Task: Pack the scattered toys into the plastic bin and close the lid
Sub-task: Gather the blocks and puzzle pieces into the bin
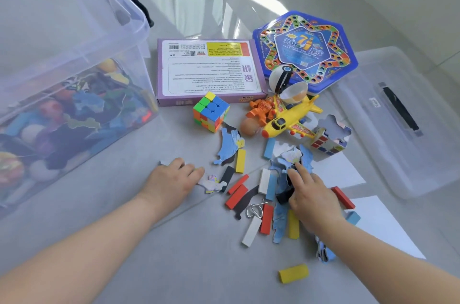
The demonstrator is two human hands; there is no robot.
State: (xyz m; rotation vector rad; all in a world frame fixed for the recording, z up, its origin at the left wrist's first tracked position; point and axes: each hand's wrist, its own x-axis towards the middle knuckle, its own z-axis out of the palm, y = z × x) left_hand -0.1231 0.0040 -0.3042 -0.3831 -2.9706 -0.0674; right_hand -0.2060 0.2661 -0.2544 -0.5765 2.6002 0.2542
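So the clear plastic bin (pixel 74 54) sits on the floor off to the left, lid off, already half full of toys. Its lid (pixel 398 117) lies flat on the far right, well apart from it.

The left hand (pixel 171 179) is knuckles-up on the floor with its fingers (pixel 194 169) bent down. A pale puzzle piece (pixel 211 183) lies right at the fingertips, touching or very nearly. Honestly can't tell if anything is actually pinched under there.

The right hand (pixel 313 199) is down on the heap of puzzle pieces and blocks (pixel 273 194). Its fingers are fairly straight and close together, and the forefinger (pixel 301 169) reaches onto a pale piece at the top of the pile. It looks like pressing, not gripping.

Still loose on the floor beyond the hands:
- a colour cube (pixel 211 110)
- a yellow toy plane (pixel 288 119)
- an orange figure (pixel 262 109)
- a purple box (pixel 209 69)
- a blue hexagonal game box (pixel 306 49)

One yellow block (pixel 293 273) sits alone near the right forearm.
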